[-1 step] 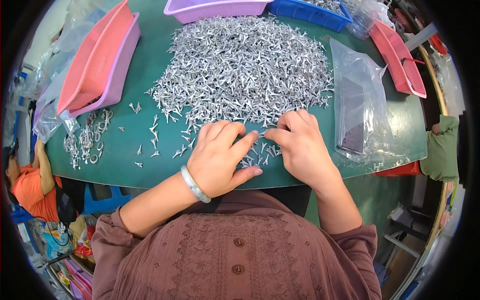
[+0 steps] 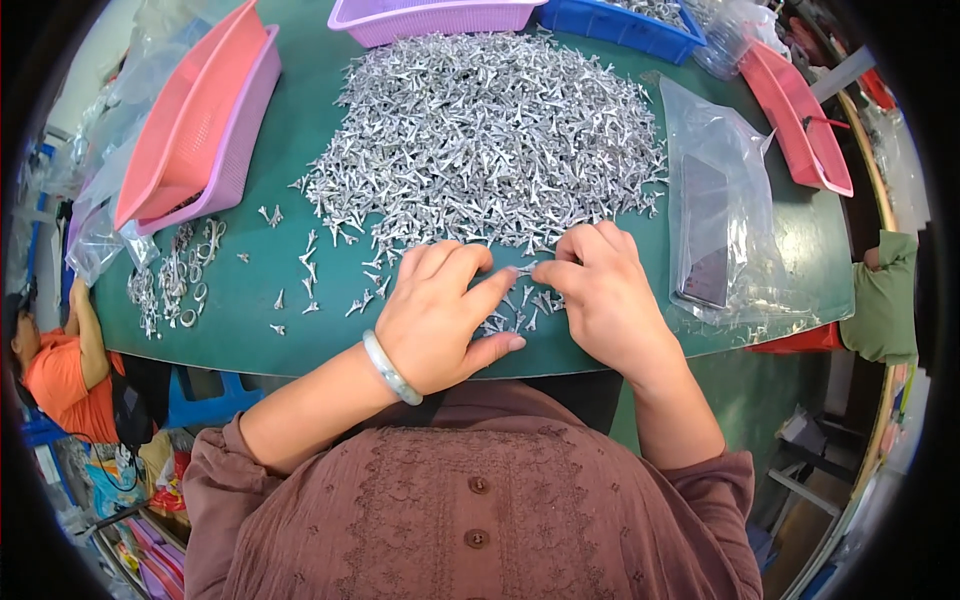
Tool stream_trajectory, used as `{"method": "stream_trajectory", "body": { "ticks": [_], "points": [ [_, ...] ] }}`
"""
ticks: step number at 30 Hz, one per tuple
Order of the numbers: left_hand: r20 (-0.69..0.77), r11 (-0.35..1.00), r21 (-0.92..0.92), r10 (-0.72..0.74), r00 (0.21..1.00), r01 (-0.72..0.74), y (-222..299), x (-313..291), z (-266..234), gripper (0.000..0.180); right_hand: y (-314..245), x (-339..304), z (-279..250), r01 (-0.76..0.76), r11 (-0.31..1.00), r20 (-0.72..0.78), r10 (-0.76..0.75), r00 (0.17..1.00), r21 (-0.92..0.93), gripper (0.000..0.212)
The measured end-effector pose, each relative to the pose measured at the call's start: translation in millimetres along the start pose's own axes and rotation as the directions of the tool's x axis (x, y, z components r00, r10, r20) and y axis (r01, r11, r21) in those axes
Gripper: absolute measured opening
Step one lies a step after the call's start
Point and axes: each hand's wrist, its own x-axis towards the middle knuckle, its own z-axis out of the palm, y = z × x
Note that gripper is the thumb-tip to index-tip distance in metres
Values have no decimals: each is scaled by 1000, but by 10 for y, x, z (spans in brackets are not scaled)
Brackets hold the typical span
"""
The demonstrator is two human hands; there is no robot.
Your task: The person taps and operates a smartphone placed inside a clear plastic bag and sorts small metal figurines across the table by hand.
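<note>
A broad heap of small silver tower-shaped charms point(image 2: 490, 140) covers the middle of the green table point(image 2: 300, 352). At its near edge my left hand point(image 2: 430, 310), with a pale bangle at the wrist, is open, thumb and index finger spread apart. Its index fingertip touches or nearly touches a single charm point(image 2: 526, 269). On that charm's other side is the index fingertip of my right hand point(image 2: 608, 290). The right fingers are curled and closed; anything within them is hidden. Several loose charms point(image 2: 515, 312) lie between the two hands, partly covered by them.
Stacked pink and purple baskets point(image 2: 200, 130) stand at left, near metal rings and chains point(image 2: 175, 275). A purple basket point(image 2: 430, 22) and blue tray point(image 2: 640, 35) are at the back. Right are a clear plastic bag point(image 2: 725, 210) and red basket point(image 2: 800, 120). A person in orange point(image 2: 68, 375) sits left.
My right fingertips have shifted very slightly to the right. Otherwise the hands and charms look the same.
</note>
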Motion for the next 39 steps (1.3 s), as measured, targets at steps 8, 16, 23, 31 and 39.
{"method": "stream_trajectory", "body": {
  "ticks": [8,16,23,31,39],
  "points": [
    [39,1000,-17,26,999,-25,0,53,-8,45,48,-2,52,-35,999,-66,35,997,1,31],
    [-61,997,-20,-72,996,71,-31,135,58,32,77,-49,-76,14,998,13,-15,1000,57,29],
    [-15,999,7,-54,998,54,-2,289,127,26,111,-45,-23,-24,999,-55,22,998,-37,30],
    [-13,997,-63,-52,999,51,-60,254,53,24,100,43,-23,-18,999,-68,15,998,-41,31],
    [-17,995,72,-64,998,65,-111,320,121,22,55,30,-27,-19,997,-4,19,1000,-73,31]
  ]
}}
